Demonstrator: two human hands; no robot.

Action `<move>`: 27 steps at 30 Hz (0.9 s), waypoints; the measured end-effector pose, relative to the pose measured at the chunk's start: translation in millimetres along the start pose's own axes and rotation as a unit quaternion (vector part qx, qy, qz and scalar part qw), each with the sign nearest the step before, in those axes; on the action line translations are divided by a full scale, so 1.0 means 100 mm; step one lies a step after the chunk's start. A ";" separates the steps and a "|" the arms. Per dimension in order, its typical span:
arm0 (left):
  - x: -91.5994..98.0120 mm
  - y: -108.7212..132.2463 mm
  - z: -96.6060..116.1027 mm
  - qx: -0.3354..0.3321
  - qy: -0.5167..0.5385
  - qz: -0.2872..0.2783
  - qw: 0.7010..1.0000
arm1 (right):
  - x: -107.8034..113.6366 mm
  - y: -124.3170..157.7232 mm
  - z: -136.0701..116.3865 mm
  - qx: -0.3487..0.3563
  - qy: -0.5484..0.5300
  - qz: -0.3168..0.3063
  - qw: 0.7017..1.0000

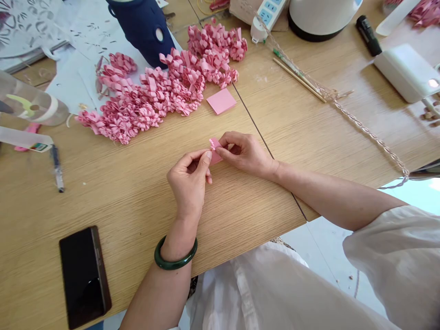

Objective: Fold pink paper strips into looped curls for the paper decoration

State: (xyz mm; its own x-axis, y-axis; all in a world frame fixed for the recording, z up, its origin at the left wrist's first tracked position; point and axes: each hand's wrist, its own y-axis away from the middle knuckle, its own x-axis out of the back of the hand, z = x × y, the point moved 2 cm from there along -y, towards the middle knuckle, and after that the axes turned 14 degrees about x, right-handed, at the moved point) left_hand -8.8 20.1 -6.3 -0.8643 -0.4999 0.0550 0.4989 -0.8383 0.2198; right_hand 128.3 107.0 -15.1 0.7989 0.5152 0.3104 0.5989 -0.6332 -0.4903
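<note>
Between my two hands is a small piece of pink paper (216, 157) with a curled, fringed edge at its top. My left hand (190, 176), with a dark green bangle (176, 264) on its wrist, pinches the paper's left side between thumb and index finger. On the other side, the thumb and fingers of my right hand (245, 153) close on the upper right of the same piece. A flat pink paper rectangle (222, 101) lies just beyond my hands. Behind it stretches a long heap of looped pink paper curls (144, 101).
A dark phone (84, 277) lies at the near left, a pen (57, 168) farther up. A navy container (142, 32), power strip (268, 18) and white-based appliance (323, 16) stand at the back. Thin sticks (299, 79), a braided cord (371, 135) and a white box (409, 72) occupy the right.
</note>
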 end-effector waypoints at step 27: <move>-0.01 0.00 0.02 0.018 -0.008 0.004 1.000 | 0.00 0.00 -0.02 -0.014 0.004 -0.009 1.000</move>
State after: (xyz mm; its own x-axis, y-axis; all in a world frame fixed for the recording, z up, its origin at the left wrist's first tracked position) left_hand -8.1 20.8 -4.5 -0.8608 -0.5038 0.0717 0.5043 -0.8255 0.2533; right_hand 128.3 105.9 -13.4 0.7879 0.5222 0.3264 0.6150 -0.6396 -0.4612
